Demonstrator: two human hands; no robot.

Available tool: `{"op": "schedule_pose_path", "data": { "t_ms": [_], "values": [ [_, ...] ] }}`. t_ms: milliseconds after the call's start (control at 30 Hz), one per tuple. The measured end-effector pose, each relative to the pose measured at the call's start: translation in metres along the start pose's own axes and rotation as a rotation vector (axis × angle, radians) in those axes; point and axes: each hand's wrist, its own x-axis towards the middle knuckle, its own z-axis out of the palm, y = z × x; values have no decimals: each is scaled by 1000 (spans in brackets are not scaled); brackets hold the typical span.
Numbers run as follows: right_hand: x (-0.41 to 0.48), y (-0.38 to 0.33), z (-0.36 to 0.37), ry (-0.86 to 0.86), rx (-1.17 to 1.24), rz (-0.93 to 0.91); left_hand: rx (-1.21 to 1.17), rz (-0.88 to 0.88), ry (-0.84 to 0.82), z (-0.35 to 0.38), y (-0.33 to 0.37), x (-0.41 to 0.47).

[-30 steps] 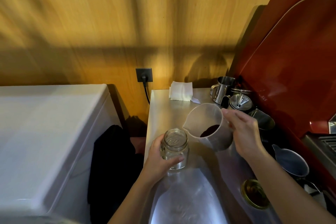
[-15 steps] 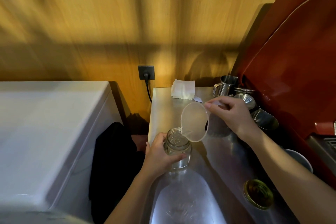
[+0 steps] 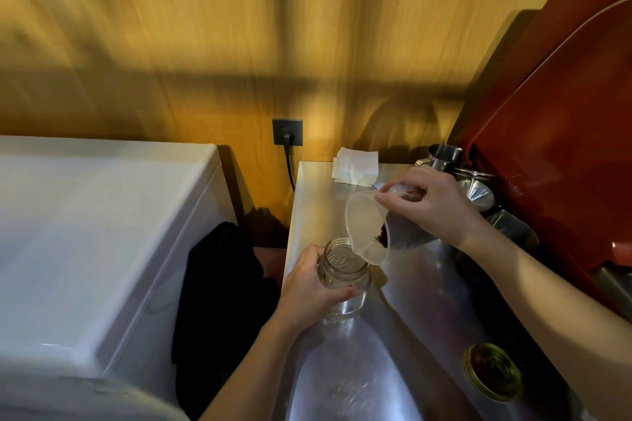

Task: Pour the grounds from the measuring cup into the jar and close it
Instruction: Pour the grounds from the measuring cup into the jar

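Fingers (image 3: 337,294) of left hand (image 3: 307,287) round jar (image 3: 345,278); right hand (image 3: 434,205) gripping tilted measuring cup (image 3: 366,229).

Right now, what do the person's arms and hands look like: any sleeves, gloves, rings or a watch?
Both forearms are bare up to the picture's lower edge: no sleeves show. The left hand and the right hand wear no gloves. No rings show on the visible fingers, and no watch or band shows on either wrist. Nails look short and unpainted.
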Motion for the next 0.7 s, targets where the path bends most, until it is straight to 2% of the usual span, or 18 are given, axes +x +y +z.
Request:
{"op": "schedule_pose_path", "data": {
  "t_ms": [333,700],
  "values": [
    [11,-17,4,-159,-174,-127,5,-9,9,2,4,-2],
    [14,-19,11,-200,-275,-184,-15,-19,20,4,2,-2]
  ]
}}
